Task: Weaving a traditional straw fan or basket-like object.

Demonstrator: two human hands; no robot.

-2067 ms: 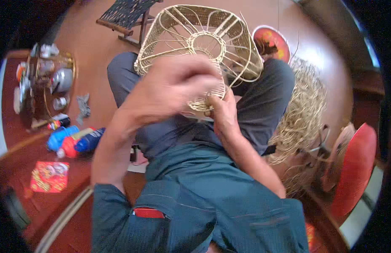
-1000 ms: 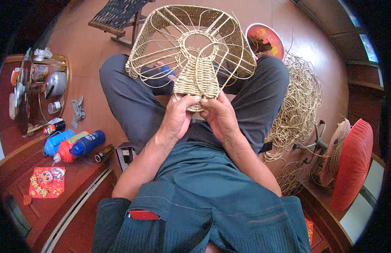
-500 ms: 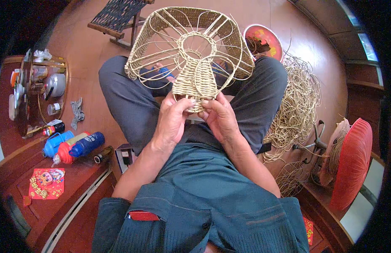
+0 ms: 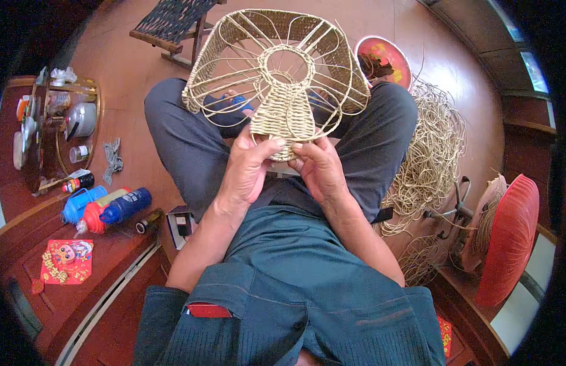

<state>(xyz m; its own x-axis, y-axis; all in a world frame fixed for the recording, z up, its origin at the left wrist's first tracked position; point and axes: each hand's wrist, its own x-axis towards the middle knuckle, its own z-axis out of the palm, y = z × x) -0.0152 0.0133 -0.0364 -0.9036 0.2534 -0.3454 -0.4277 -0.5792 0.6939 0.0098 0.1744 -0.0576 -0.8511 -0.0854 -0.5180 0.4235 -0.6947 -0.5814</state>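
A half-woven cream cord basket (image 4: 209,67) rests between my bent knees, with a ring and radiating spokes in its open face. From the ring a tightly woven tapered panel (image 4: 273,107) reaches down toward me, loose cord looped over its right side. My left hand (image 4: 247,165) grips the lower left of this panel, thumb on the front near the bottom edge and fingers curled behind. My right hand (image 4: 321,169) pinches the lower right edge the same way, its thumb close to the left one. The fingertips behind the weave are hidden.
Tangled cord (image 4: 435,152) lies right of my knee, below a red basin (image 4: 397,58). A red round fan-like object (image 4: 508,238) stands lower right. At left are a shelf of jars and kettle (image 4: 81,119) and several flasks (image 4: 127,204). A folding chair (image 4: 170,27) stands top left.
Since the earliest frame my left hand has dropped from across the weave to the panel's lower left edge, beside the right. Over the last second both hands stay almost still.
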